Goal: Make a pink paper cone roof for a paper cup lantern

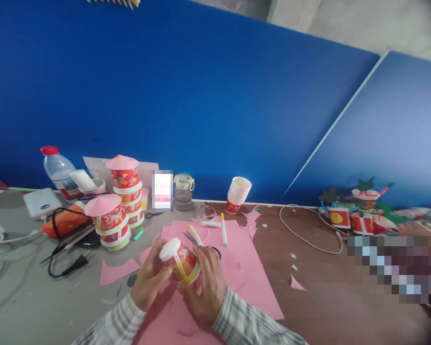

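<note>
A red printed paper cup (181, 261) with a white base and a yellow strip down its side is tilted between both hands. My left hand (151, 273) has its fingers round the white end. My right hand (207, 282) grips the cup's other end from the right. Pink paper (247, 273) lies beneath them. Just behind the cup are scissors (191, 238), partly hidden by the cup and my right hand. A yellow-capped marker (223, 230) and a white glue-like tube (210, 224) rest on the paper.
Stacked red cups with pink cone tops (124, 177) stand at left, near a bottle (59, 167) and a black plug (77, 263). Behind are a clear jar (183, 194) and nested white cups (239, 191). A cable (305, 239) and another person's hand (414, 229) are at right.
</note>
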`<action>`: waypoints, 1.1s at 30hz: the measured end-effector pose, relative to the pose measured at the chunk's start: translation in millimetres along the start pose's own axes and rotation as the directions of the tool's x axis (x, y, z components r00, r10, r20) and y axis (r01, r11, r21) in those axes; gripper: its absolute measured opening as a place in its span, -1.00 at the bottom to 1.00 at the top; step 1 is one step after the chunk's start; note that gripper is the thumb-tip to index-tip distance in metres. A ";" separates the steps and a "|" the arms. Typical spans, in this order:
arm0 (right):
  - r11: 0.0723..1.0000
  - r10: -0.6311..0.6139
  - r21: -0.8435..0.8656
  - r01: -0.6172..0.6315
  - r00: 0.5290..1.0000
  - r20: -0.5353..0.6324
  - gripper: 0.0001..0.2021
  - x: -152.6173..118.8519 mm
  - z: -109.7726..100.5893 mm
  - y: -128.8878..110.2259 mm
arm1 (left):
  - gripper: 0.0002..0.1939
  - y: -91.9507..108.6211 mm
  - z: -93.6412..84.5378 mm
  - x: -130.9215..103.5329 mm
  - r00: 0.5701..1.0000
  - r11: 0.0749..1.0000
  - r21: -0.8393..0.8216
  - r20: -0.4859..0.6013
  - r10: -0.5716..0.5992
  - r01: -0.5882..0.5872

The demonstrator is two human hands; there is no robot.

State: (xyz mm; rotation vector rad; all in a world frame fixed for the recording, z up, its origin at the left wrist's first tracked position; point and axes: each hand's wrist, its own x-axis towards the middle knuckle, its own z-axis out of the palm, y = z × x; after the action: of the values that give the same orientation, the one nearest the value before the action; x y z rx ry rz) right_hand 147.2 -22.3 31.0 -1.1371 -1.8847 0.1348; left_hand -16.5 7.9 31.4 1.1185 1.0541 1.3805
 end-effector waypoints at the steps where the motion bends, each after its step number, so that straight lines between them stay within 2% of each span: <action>1: 1.000 -0.004 0.000 0.004 1.000 -0.004 -0.31 -0.3 0.2 0.6 | -0.29 -1.2 -1.0 0.4 1.000 1.000 0.006 -0.008 0.006 -0.005; 4: 1.000 -0.017 -0.006 0.017 1.000 -0.002 -0.29 -2.3 1.5 2.7 | -0.26 -5.1 -4.3 1.6 0.999 0.998 0.057 -0.004 0.040 -0.040; 7: 1.000 -0.017 -0.021 0.017 1.000 -0.012 -0.29 -3.7 3.4 4.9 | -0.24 -6.3 -7.2 2.0 0.991 0.973 0.195 -0.025 0.132 -0.125; 11: 0.999 0.005 -0.038 -0.008 0.997 -0.077 -0.34 1.0 2.6 10.8 | -0.22 -1.2 -11.3 3.1 0.958 0.879 0.409 -0.034 0.284 -0.246; 15: 0.994 0.098 -0.036 -0.102 0.990 -0.098 -0.56 14.3 -6.3 24.4 | -0.21 4.0 -16.4 6.9 0.911 0.765 0.564 -0.053 0.410 -0.312; 18: 0.979 0.165 -0.119 -0.166 0.986 -0.020 -0.68 23.2 -13.5 37.1 | -0.23 3.5 -18.9 9.4 0.909 0.749 0.592 -0.063 0.412 -0.299; 23: 0.967 0.161 -0.213 -0.136 0.982 0.103 -0.78 25.1 -12.9 52.0 | -0.25 0.3 -17.8 9.4 0.915 0.688 0.660 -0.002 0.403 -0.302; 28: 0.955 0.159 -0.279 -0.098 0.966 0.205 -0.79 18.6 -4.9 57.7 | -0.30 -2.3 -15.3 8.8 0.920 0.667 0.678 0.036 0.390 -0.309; 33: 0.942 0.171 -0.323 -0.093 0.960 0.222 -0.74 17.2 -3.3 57.3 | -0.29 -7.8 -16.2 9.5 0.926 0.661 0.676 0.088 0.367 -0.326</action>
State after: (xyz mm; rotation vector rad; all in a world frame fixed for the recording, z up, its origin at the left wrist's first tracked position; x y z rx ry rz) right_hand 184.1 22.2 15.3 -1.5233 -2.0990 0.0582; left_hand -31.4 17.7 21.6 1.9204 1.5148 1.3399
